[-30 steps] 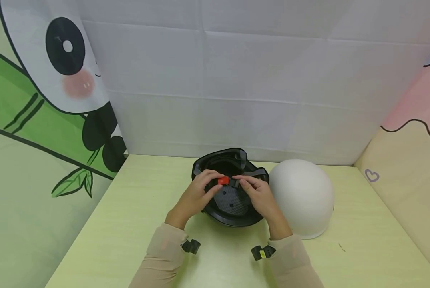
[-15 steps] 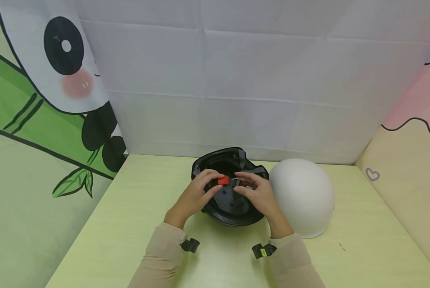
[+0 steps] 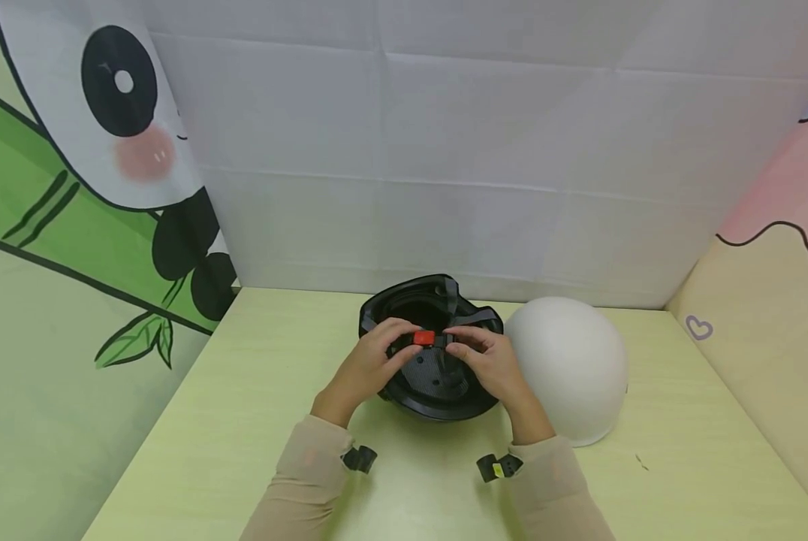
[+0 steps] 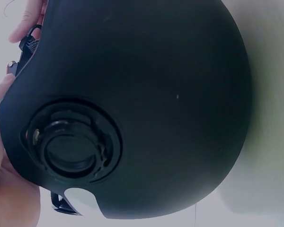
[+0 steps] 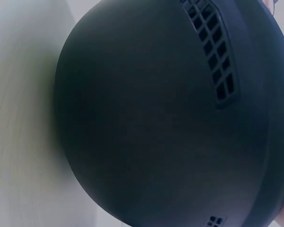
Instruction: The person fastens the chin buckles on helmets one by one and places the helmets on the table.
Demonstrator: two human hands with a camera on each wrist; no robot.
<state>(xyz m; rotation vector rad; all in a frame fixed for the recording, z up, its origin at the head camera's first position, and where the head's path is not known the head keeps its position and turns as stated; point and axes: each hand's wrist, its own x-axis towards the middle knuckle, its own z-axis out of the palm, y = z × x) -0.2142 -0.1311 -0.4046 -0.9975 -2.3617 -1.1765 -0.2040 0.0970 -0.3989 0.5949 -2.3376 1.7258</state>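
A black helmet (image 3: 438, 409) lies upside down on the table, its lining facing up. Over its opening is the chin-strap buckle, a red part (image 3: 424, 338) joined to or touching a black part (image 3: 442, 341); which of the two I cannot tell. My left hand (image 3: 370, 364) pinches the red end between thumb and fingers. From the other side my right hand (image 3: 495, 364) pinches the black end. In the left wrist view the helmet's shell (image 4: 180, 118) hides much of the left hand (image 4: 14, 189). The right wrist view is mostly filled by the shell (image 5: 156, 123).
A white rounded helmet-like shell (image 3: 569, 368) stands dome up, close against the black helmet's right side. Behind both, a white cloth backdrop (image 3: 444, 150) rises at the table's (image 3: 242, 421) back edge. Printed panels flank the table.
My right thumb and fingers spread apart beside the black buckle part, then closed on it again. The red part has shifted slightly right. My left hand has barely moved.
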